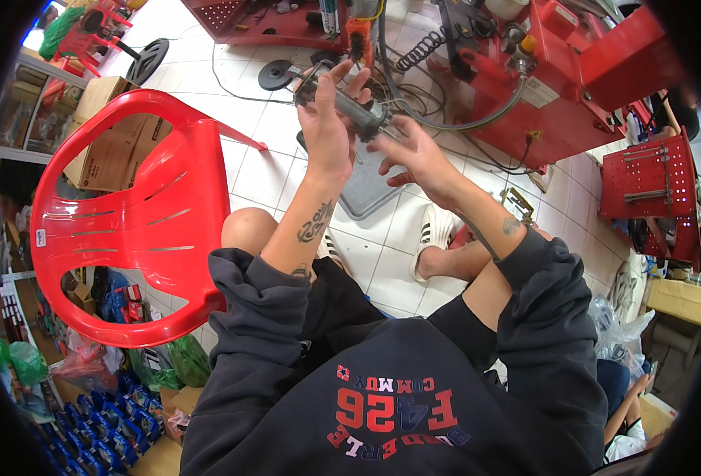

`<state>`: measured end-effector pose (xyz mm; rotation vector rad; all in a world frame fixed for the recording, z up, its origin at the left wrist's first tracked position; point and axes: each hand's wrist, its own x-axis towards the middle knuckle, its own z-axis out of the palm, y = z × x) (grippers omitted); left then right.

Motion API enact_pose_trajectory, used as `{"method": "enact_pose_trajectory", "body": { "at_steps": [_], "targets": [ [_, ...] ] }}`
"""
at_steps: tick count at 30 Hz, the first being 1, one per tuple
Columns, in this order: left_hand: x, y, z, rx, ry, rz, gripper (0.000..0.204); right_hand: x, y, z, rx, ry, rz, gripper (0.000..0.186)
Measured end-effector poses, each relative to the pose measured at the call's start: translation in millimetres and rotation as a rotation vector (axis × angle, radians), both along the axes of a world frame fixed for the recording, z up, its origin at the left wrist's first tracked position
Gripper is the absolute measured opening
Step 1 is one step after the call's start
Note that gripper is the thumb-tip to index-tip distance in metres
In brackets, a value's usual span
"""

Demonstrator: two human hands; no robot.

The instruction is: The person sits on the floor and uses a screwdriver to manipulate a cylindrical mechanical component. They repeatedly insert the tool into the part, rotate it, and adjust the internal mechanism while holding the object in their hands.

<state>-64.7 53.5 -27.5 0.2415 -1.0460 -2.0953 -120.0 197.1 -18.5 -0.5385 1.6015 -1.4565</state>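
My left hand [328, 131] is raised in front of me, its fingers wrapped round a grey metal cylinder [360, 117] with dark fittings at its ends. The cylinder lies tilted, its far end up to the left and its near end down to the right. At that near end my right hand [418, 155] has thumb and forefinger closed on the part, while the other fingers curl loosely below. What exactly those fingertips touch is partly hidden. Below both hands, a grey mat or tray [374, 186] rests on the tiled floor.
A red plastic chair [140, 230] stands close on my left, cardboard boxes [120, 151] behind it. Red machinery [525, 87] with hoses and cables fills the far right. A red perforated stand [648, 186] holds tools at the right. A person sits at the lower right edge.
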Motion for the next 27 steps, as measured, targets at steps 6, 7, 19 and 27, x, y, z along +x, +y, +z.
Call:
{"method": "enact_pose_trajectory", "body": {
  "at_steps": [6, 7, 19, 27],
  "targets": [
    [0.2, 0.5, 2.2, 0.037, 0.014, -0.022, 0.048, -9.1, 2.9, -10.4, -0.043, -0.157, 0.07, 0.049],
    [0.1, 0.3, 3.0, 0.035, 0.016, -0.025, 0.049, -10.1, 2.6, -12.8, -0.054, -0.145, 0.059, 0.051],
    [-2.0, -0.4, 2.7, 0.066, 0.034, 0.001, 0.043, -18.1, 4.1, -23.8, -0.051, -0.097, -0.001, 0.043],
    [-3.4, 2.0, 6.1, 0.111, 0.033, -0.021, 0.043, -33.0, 7.3, -25.9, 0.002, -0.159, 0.077, 0.061]
  ]
}}
